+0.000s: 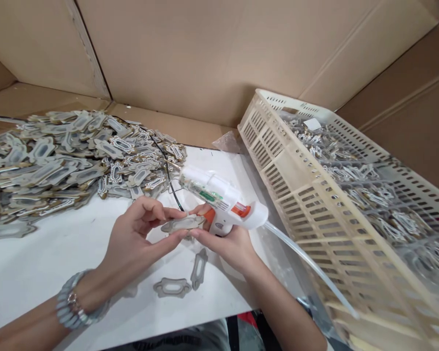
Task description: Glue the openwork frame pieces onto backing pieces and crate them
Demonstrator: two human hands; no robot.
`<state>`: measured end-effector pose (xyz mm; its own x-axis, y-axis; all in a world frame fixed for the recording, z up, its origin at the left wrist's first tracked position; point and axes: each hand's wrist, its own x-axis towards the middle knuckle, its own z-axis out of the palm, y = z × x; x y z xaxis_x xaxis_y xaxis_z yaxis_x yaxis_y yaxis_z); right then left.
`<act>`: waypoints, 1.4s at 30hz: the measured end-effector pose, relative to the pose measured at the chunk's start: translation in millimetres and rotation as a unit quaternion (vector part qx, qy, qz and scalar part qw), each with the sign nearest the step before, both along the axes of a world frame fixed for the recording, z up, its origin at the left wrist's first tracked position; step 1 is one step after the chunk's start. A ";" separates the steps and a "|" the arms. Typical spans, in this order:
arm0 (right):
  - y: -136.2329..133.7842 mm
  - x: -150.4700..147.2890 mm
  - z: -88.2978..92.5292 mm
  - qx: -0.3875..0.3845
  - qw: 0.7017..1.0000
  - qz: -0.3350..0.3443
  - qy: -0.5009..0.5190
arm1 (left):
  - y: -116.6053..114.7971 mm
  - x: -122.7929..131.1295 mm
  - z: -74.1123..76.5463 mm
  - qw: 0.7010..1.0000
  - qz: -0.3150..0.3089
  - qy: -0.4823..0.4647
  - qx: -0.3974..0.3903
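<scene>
Between the thumb and fingers of my left hand (146, 231) is a small grey frame-shaped plate (183, 224) with scalloped ends. My right hand (227, 241) grips the handle of a white glue gun (219, 192) with an orange trigger, and its thumb also touches the plate's right end. The gun's nozzle points up and left, and a long translucent glue stick (310, 263) trails out of its back. On the white tabletop just below my hands lie two loose plates, one flat sideways (172, 287) and one nearly upright in the view (199, 269).
A large heap of similar grey and white-edged plates (66, 156) covers the left side. To the right stands a cream plastic crate (296, 195) holding bagged white-edged pieces (373, 190). Cardboard walls (190, 58) close off the back, and a black cord runs by the gun.
</scene>
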<state>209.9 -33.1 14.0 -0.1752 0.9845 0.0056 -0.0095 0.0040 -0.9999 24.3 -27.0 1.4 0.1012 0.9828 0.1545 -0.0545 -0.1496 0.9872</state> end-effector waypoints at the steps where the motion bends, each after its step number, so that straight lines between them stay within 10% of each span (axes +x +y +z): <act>1: 0.2 -0.3 0.0 -0.001 1.000 -0.001 0.005 | 1.4 -0.2 0.9 1.000 -0.006 -0.015 -0.016; 5: 0.2 1.6 -0.4 0.008 1.000 -0.011 0.028 | 10.6 -0.2 2.7 0.965 -0.091 -0.144 -0.201; 12: -0.2 6.3 2.4 0.014 0.997 0.073 0.026 | 14.4 -1.7 1.5 0.788 -0.240 -0.289 -0.488; 17: -0.8 6.1 4.0 0.019 0.997 0.069 0.021 | 8.9 -2.4 2.4 0.723 -0.301 -0.342 -0.520; 27: 0.9 12.0 0.6 0.043 0.998 -0.047 0.000 | 13.5 -8.2 13.6 0.829 -0.259 -0.281 -0.407; 34: 2.0 14.6 -2.5 0.056 0.998 -0.031 -0.023 | 42.6 -33.8 18.1 0.977 -0.009 -0.139 -0.161; 42: -2.2 9.1 1.5 0.010 0.990 0.029 -0.134 | 40.6 -31.3 32.8 0.993 0.107 -0.048 -0.031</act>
<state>219.0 -35.3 15.5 -0.2300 0.9727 -0.0301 0.2561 0.0307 -0.9662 -7.0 13.6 34.2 -0.1236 0.9881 0.0919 -0.1227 -0.1071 0.9867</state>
